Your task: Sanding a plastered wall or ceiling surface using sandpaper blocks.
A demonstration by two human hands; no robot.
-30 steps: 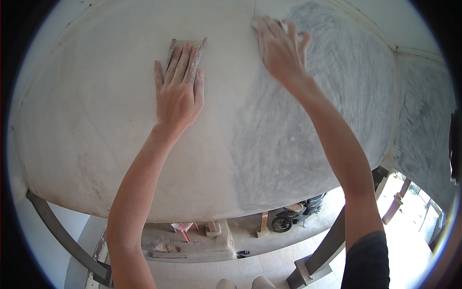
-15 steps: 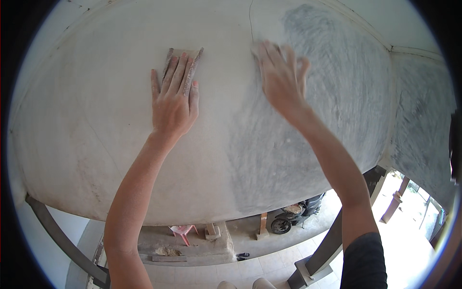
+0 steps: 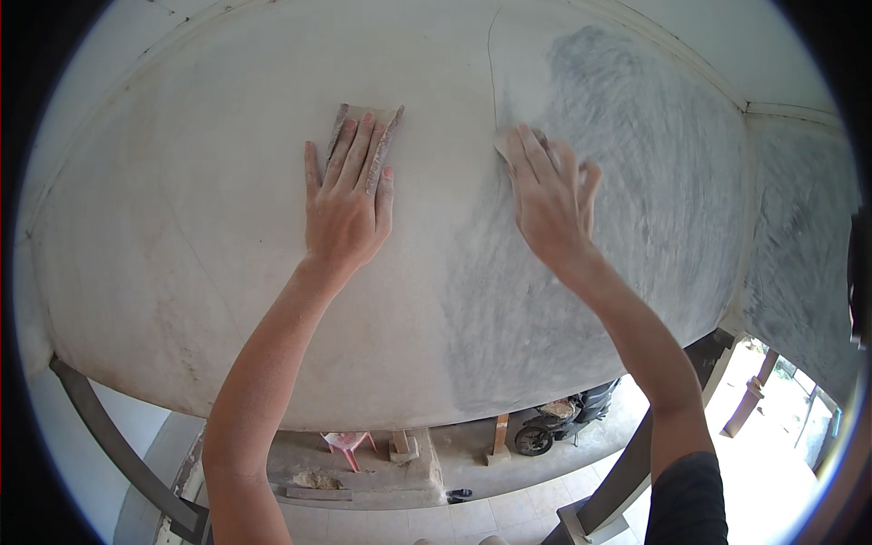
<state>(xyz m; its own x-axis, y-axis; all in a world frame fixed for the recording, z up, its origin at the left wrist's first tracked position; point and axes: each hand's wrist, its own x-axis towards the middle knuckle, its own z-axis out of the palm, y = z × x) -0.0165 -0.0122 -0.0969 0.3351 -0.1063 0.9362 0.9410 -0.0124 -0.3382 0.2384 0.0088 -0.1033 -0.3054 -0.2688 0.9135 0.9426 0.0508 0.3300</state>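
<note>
Flat against a pale plaster surface (image 3: 254, 336), my left hand (image 3: 343, 218) presses a piece of sandpaper (image 3: 386, 150) with curled, dusty edges. Its middle fingers lie between the curled sides, while the thumb and little finger stick out beyond them. My right hand (image 3: 549, 200) is on the surface too, beside a thin dark crack (image 3: 493, 73). A pale piece of sandpaper (image 3: 502, 143) shows at its fingertips; most of it is hidden under the fingers, which are slightly blurred. Both arms reach up from below.
Grey, streaky marks (image 3: 627, 182) cover the right part of the surface. Below its lower edge are a pink plastic stool (image 3: 348, 443), a motorbike (image 3: 563, 420), a wooden post (image 3: 500, 438) and a tiled floor (image 3: 436, 522). Dark metal bars (image 3: 118, 450) stand at both sides.
In the picture both hands sit slightly lower and further right, and the surroundings have shifted rightward as well. The right hand has moved down along the surface beside the crack.
</note>
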